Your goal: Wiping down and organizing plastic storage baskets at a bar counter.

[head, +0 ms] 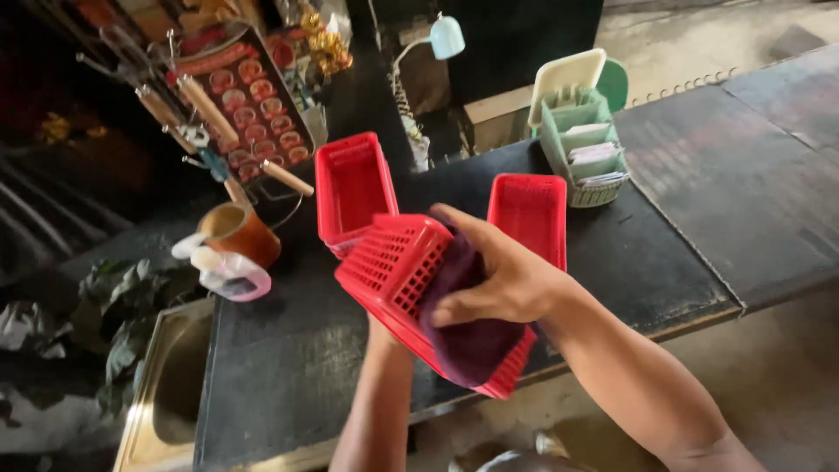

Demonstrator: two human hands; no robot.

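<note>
The basket [393, 271] I hold is glossy red plastic, its walls a slotted grid. Against it my right hand [502, 280] presses a dark purple cloth [468, 345], soft and matt. The counter [288, 367] looks like dull black stone, rough and scuffed. Beside it, the sink [166, 393] is brushed metal. The two baskets [354, 188] behind are the same shiny plastic.
</note>
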